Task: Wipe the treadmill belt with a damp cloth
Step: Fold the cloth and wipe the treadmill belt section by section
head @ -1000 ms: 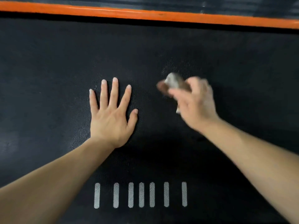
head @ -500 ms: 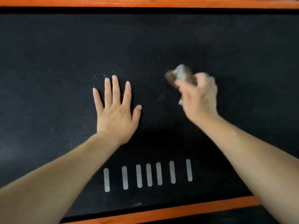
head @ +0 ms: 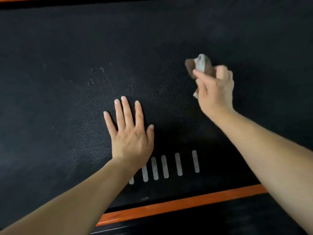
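two hands over one treadmill belt (head: 67,82): the left hand (head: 130,136) lies flat, fingers spread, the right hand (head: 215,92) at its two o'clock grips one crumpled cloth (head: 201,64), six white stripes (head: 165,167) at five o'clock.

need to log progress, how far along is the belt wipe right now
Done: nothing certain; the belt shows no clear wiped patch. In hand: the right hand grips the bunched cloth over the belt, blurred, while the left hand rests flat. Left: pale specks beyond the left hand.
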Tool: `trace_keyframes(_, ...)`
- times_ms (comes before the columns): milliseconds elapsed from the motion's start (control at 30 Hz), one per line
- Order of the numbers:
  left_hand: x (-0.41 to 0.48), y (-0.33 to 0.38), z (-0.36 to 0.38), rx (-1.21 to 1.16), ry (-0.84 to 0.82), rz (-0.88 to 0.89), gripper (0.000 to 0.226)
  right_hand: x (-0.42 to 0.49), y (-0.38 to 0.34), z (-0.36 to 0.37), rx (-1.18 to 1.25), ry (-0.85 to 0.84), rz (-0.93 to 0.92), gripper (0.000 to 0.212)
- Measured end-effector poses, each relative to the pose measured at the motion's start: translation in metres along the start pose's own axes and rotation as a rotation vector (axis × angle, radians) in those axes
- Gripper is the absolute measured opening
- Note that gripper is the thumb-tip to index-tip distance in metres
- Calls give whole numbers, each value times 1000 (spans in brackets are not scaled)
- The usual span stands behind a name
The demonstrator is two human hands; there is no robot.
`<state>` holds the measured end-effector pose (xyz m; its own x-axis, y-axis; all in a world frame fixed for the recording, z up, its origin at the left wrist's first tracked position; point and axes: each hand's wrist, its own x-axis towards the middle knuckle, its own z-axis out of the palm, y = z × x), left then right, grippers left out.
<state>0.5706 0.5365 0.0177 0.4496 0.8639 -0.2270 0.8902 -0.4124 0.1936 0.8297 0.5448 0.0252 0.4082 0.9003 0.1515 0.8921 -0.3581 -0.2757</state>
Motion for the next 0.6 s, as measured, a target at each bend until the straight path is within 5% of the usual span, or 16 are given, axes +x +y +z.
trace_keyframes(100, 0, 6, 0, -4, -20, -31, 80, -29, -16, -4, -4, -16, 76, 38)
trace_keyframes(300, -11, 5, 4, 59, -3, 31, 79, -98, -11, -22, 40, -212, -366, 35)
trace_keyframes(500, -19, 3, 10, 36, 41, 60, 76, -30, 13, -10, -51, 31, 161, 33)
trace_keyframes(600, -18, 3, 10, 50, 43, 61, 76, -87, -11, -12, 31, -27, -29, 38)
